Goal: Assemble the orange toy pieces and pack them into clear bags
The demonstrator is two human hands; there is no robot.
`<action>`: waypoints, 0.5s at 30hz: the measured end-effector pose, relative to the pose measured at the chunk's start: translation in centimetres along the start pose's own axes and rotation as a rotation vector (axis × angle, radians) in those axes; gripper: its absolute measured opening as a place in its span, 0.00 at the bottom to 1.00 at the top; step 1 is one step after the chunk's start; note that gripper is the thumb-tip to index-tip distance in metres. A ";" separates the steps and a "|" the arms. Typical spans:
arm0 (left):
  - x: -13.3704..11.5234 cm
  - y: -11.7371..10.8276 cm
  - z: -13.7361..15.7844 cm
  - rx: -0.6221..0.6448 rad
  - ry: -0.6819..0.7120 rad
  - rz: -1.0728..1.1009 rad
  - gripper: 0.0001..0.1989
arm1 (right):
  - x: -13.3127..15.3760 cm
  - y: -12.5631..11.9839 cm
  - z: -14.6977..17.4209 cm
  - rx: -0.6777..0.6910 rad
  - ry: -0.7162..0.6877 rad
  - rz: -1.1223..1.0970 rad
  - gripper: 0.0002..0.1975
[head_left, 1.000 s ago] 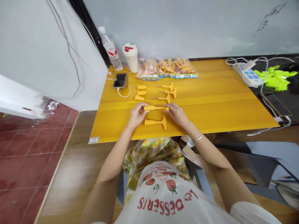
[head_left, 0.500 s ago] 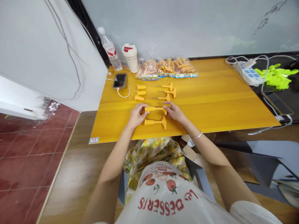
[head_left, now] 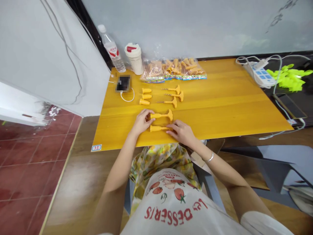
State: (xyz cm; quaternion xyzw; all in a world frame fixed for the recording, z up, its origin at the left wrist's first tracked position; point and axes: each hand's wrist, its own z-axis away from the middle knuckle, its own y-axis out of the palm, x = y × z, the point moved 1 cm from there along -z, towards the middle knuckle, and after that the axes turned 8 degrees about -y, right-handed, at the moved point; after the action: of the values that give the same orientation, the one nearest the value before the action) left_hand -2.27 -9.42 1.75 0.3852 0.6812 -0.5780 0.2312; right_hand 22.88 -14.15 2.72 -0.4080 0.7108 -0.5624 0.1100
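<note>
Two yellow corkscrews with T-shaped handles lie crosswise in front of me, their screws covered by sleeves. My left hand (head_left: 142, 121) pinches the sleeve end of the farther corkscrew (head_left: 160, 115) between thumb and fingers. My right hand (head_left: 182, 130) grips the handle end of the nearer corkscrew (head_left: 157, 128); its fingers hide that handle. Beyond them, three uncovered corkscrews (head_left: 172, 95) lie with bare metal spirals pointing left. Three separate yellow sleeves (head_left: 146, 96) lie in a column to their left.
Clear bags (head_left: 174, 69) of yellow parts lie along the table's back edge. Beside them stand a white cup (head_left: 134, 60) and a water bottle (head_left: 112, 52). A blurred device (head_left: 123, 83) with a white cable sits left; a power strip (head_left: 262, 75) and bright green pieces (head_left: 290, 78) are at right.
My right hand has left the farther corkscrew's handle and moved toward me onto the nearer corkscrew's handle. My left hand stays at the farther sleeve. The view has shifted slightly.
</note>
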 end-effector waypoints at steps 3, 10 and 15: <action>-0.1 -0.1 0.2 0.019 0.019 -0.001 0.11 | 0.4 0.4 0.6 0.002 -0.004 0.019 0.18; 0.6 -0.9 -0.6 -0.125 0.027 0.022 0.11 | -1.5 -0.9 -0.3 -0.082 -0.012 0.061 0.19; 2.6 -2.2 -4.3 -0.358 -0.020 -0.067 0.11 | -7.7 -2.1 -4.6 -0.072 -0.011 0.332 0.19</action>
State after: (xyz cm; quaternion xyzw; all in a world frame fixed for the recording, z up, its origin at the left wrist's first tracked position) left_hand -5.01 -4.69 2.08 0.3092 0.7833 -0.4589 0.2834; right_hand 26.02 -5.54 3.84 -0.2916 0.7874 -0.5086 0.1905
